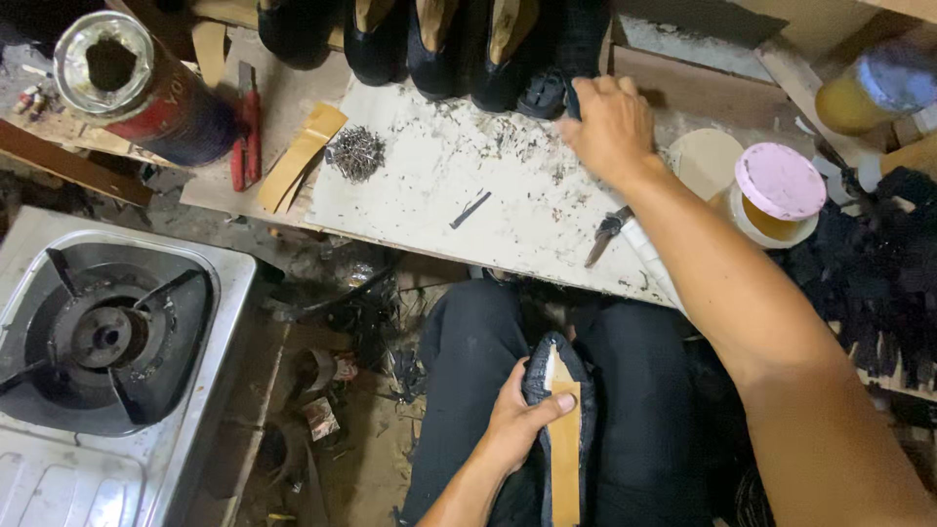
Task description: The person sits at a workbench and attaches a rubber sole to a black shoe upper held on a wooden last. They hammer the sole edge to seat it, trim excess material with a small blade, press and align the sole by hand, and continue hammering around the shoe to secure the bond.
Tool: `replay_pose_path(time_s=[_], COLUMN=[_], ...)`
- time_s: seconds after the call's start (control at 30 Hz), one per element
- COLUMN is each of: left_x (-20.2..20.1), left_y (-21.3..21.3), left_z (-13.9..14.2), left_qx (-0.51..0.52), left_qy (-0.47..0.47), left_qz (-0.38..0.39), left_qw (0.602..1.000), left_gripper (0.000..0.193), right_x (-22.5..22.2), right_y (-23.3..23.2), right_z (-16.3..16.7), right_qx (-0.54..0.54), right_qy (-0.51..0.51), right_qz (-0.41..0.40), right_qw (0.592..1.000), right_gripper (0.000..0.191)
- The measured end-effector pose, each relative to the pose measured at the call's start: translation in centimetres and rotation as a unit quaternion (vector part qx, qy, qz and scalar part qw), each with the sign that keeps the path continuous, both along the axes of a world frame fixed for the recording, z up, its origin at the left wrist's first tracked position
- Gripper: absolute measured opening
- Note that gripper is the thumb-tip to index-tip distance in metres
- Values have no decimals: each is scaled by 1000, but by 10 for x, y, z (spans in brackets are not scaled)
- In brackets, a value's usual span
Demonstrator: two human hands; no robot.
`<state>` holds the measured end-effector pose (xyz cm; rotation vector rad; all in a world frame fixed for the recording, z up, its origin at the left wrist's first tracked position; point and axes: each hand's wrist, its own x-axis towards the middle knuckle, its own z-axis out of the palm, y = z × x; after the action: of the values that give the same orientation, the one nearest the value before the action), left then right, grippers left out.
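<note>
on lap, shoe (558,429) within left fingers (558,401)

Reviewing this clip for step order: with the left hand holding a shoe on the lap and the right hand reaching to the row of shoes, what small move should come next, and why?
Probably close the right hand on the black piece under its fingertips and draw it back. The left hand already pins the shoe on the lap, thumb on its tan insole.

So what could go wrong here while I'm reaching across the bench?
The right hand stretches to the black shoes, so the forearm passes over the knife and could catch it. The nail pile could scatter. The left hand alone steadies the shoe on the lap; it may slip.
</note>
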<state>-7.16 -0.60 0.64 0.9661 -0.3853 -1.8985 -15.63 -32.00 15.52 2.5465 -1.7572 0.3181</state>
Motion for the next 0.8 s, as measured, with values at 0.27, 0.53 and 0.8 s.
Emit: replay_pose_path(time_s=[0.27, 0.53, 0.8], left_x=[-6, -8, -20], left_y=[4, 16, 35], left_z=[-8, -22, 9], left_qx=[-20, -38, -9], left_qy=[-2, 45, 34], left_qz=[4, 45, 109], left_qw=[1000, 997, 993], left_gripper=[46, 38, 41], right_x=[-79, -224, -271], right_y=[22, 310, 430], right_z=[26, -36, -103], right_qx=[-20, 128, 342], right_qy=[-370, -538, -405], right_qz=[43, -143, -326], right_qw=[928, 821, 783], right_gripper=[38, 39, 49])
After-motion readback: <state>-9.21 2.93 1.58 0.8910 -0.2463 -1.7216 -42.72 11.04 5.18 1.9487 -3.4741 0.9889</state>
